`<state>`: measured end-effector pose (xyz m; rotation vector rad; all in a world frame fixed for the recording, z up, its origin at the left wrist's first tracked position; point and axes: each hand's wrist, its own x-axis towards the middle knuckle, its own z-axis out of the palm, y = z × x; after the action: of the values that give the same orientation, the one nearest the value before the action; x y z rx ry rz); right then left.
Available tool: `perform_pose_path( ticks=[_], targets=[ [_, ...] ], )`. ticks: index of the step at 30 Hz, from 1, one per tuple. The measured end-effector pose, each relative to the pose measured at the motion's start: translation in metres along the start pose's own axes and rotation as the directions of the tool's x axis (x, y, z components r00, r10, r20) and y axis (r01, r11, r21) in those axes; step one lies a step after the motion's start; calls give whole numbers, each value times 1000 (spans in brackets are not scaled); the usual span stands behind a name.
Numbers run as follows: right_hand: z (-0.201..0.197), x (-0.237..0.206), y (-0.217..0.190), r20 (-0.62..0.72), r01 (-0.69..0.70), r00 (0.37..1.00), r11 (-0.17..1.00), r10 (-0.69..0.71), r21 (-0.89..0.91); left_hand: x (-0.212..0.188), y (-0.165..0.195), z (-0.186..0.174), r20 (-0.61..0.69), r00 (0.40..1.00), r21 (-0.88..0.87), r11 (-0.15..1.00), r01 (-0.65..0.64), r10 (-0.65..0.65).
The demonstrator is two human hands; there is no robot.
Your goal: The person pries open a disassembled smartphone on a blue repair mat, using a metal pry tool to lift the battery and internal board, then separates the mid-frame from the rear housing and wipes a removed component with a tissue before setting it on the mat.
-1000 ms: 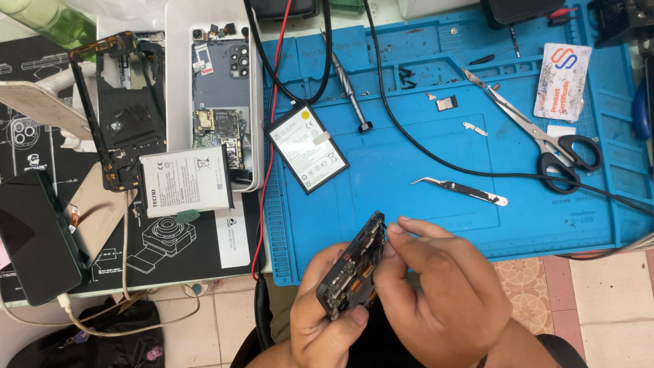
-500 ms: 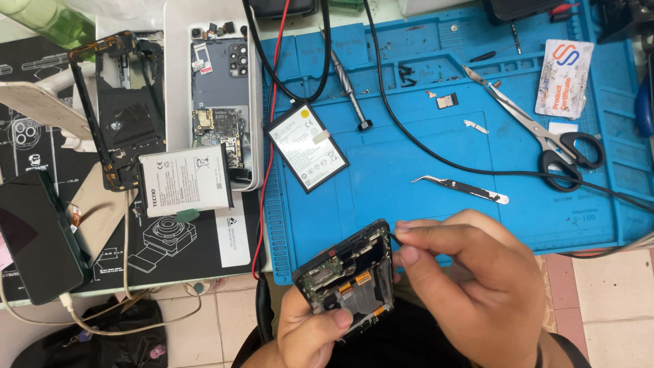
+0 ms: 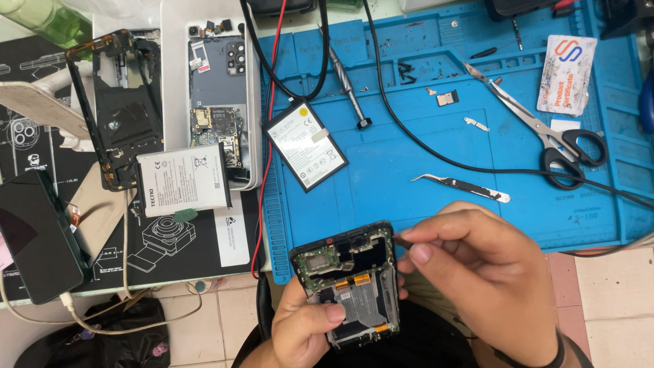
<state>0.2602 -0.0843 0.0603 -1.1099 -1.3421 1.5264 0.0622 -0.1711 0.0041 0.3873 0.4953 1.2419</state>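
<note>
While gripped by left hand [image 3: 303,327]: opened phone [image 3: 351,283].

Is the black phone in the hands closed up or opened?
Opened: the black phone has no back cover, so its green circuit board, orange connectors and grey metal plate are exposed.

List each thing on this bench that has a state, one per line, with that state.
Opened phone: back cover off, board exposed, tilted in left hand.
Right hand: fingertips pinched at the phone's top right corner.
Second phone: back off, lying flat.
Loose battery: out, lying on blue mat.
Scissors: closed.
Tweezers: lying unused.
Dark phone: screen off, cable plugged.
</note>
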Motion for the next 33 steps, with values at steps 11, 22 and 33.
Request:
perform_pose_path(
  ticks=[11,22,33],
  targets=[
    [24,-4,-8,-84,286,914,775,-398,-563,-17,-31,-20,-40,984,109,980,-166,172],
    [40,-3,-6,-44,414,802,606,-596,-679,-15,-36,-20,23,951,313,901,-299,308],
    [13,-3,-4,-17,165,982,908,-186,-384,-9,-11,-11,30,987,135,977,-163,161]
  ],
)
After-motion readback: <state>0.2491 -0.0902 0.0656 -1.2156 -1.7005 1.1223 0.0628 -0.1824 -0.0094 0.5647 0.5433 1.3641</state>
